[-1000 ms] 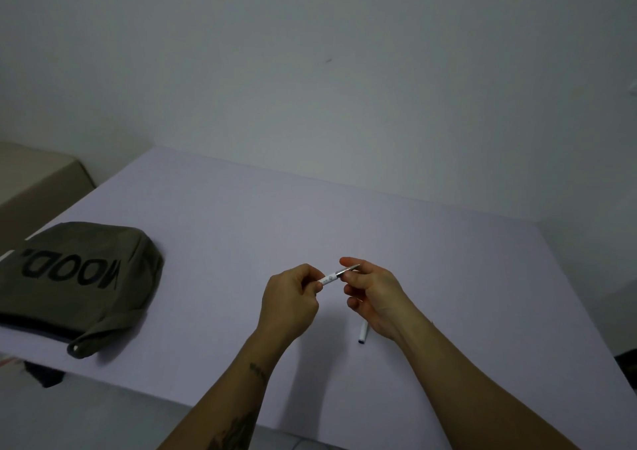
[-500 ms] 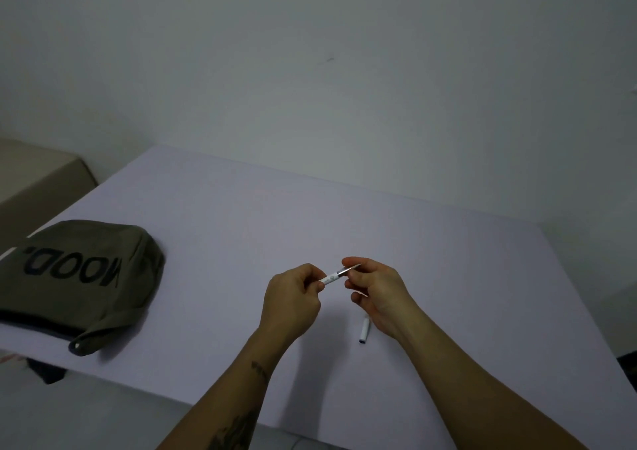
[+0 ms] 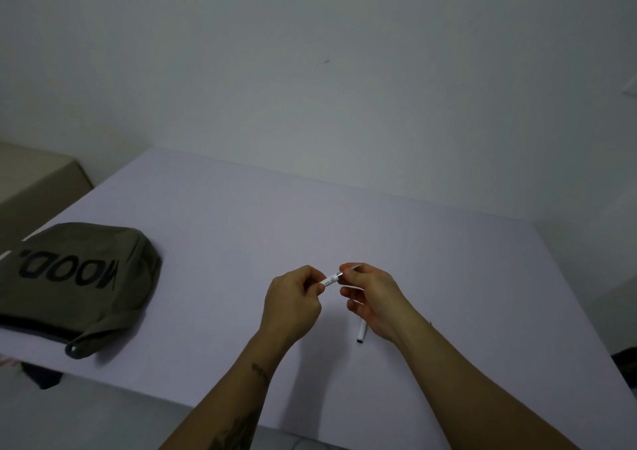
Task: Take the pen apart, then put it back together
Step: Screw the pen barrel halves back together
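Note:
Both hands hold a thin white pen body (image 3: 330,280) just above the pale table (image 3: 431,277). My left hand (image 3: 291,303) pinches its left end, most of which is hidden in the fist. My right hand (image 3: 370,294) grips the right end with thumb and forefinger, and a grey metal tip (image 3: 355,267) pokes out past the fingers. A white pen cap (image 3: 361,332) lies on the table under my right wrist, partly covered by the hand.
An olive fabric bag (image 3: 79,277) with black lettering lies at the table's left edge. A beige box (image 3: 31,181) stands off the table at far left. A plain wall rises behind the table's far edge.
Both hands have stayed in place on the pen; my right fingers have shifted slightly along its tip end. The cap has not moved.

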A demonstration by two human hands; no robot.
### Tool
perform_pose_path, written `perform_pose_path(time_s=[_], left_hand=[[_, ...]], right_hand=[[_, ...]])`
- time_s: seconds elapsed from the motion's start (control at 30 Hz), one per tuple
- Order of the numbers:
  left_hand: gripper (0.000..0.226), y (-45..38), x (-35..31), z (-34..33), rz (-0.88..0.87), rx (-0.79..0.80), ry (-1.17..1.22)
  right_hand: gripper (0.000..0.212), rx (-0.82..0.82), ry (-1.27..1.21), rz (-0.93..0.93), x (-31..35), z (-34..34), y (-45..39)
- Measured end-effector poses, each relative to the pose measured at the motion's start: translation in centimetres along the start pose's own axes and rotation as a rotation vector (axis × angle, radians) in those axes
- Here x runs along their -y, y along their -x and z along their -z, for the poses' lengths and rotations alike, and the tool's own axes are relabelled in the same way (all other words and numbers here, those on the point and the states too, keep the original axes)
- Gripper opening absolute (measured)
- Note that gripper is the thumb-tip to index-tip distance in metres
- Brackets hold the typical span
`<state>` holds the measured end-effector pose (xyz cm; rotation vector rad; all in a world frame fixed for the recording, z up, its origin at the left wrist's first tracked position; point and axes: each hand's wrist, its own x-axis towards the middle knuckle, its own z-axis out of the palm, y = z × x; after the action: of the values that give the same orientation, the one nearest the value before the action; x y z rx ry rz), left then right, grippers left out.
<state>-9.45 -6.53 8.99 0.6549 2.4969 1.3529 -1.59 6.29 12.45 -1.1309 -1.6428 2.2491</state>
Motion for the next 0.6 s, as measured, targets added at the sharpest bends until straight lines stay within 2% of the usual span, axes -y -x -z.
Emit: perform_pose_path(time_s=[0.13,0.27,0.47,0.6], left_hand=[[0.015,0.13,-0.10,0.13,0.018,0.001,0.018],[0.015,0.05,-0.36,0.22,0.013,-0.002,0.026],[0.018,0.26,-0.10,0.14,0.031,-0.003,0.026],[0.018,0.36,0.13,0.03,0.031,0.002,0.028]], right_hand=[[0.023,-0.006,-0.027,0.007,0.02,0.02,0.08],[0.016,-0.013,-0.025,-0.002,0.01,-0.17,0.19],[0.021,0.005,-0.051,-0.004,0.03,-0.27,0.25],[0.021,-0.024,0.030,0.011,-0.11,-0.52,0.21]])
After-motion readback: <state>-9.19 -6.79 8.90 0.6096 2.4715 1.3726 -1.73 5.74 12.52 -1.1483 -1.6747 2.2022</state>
